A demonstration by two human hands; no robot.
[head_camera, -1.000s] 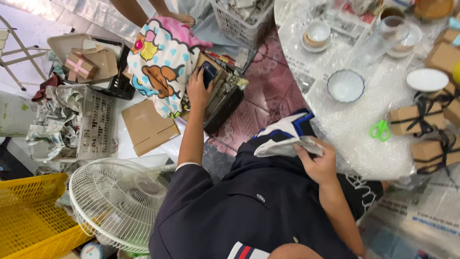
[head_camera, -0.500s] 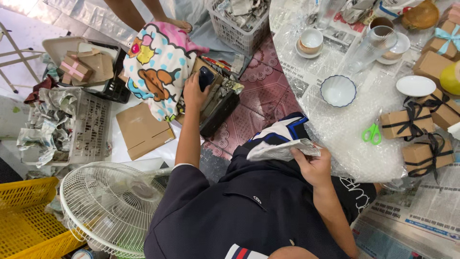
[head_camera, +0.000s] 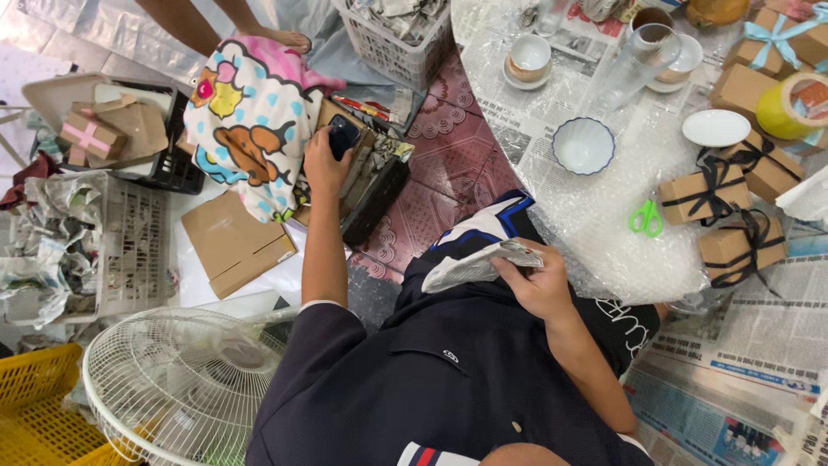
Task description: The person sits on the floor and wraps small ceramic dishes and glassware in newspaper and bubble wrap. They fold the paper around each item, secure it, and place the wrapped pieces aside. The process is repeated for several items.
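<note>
Reaching out to the side, the left hand (head_camera: 323, 168) closes its grip around a small dark glossy cup (head_camera: 343, 135) above the black box of paper-wrapped items (head_camera: 375, 185) on the floor. It looks hard, slick and breakable, so a wrap around the body seems safer than a pinch at the rim. The right hand (head_camera: 539, 285) holds a crumpled sheet of newspaper (head_camera: 479, 263) over the lap, fingers clamped on its edge; that is light and limp, likely to tear. The bubble-wrapped surface (head_camera: 595, 224) lies just beside.
</note>
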